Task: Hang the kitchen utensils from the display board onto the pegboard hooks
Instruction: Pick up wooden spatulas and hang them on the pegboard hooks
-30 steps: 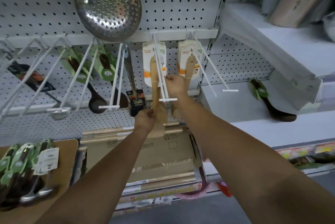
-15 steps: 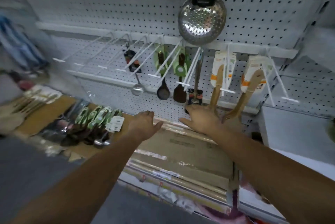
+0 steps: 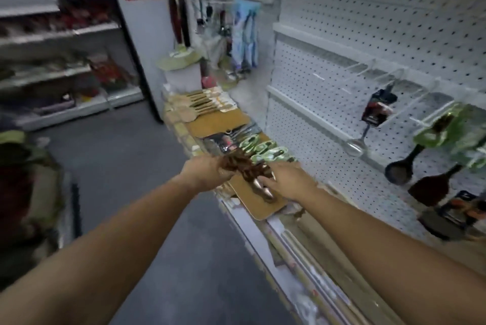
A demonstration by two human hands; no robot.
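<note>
Left hand (image 3: 207, 173) grips, right hand (image 3: 289, 181) touches 1 blurred utensil bundle (image 3: 247, 169).

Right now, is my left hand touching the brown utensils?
Touching. The head view shows the left hand closed round one end of the brown utensils, despite blur.

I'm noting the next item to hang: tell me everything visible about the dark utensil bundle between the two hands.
The utensil bundle is motion-blurred. It shows dark brown handles and shiny, coppery rounded ends that look like metal. It lies slantwise over the near end of the brown display board, beside green-carded utensils. The left hand grips its dark far end. The right hand touches the shiny end, but whether it grips is unclear.
</note>
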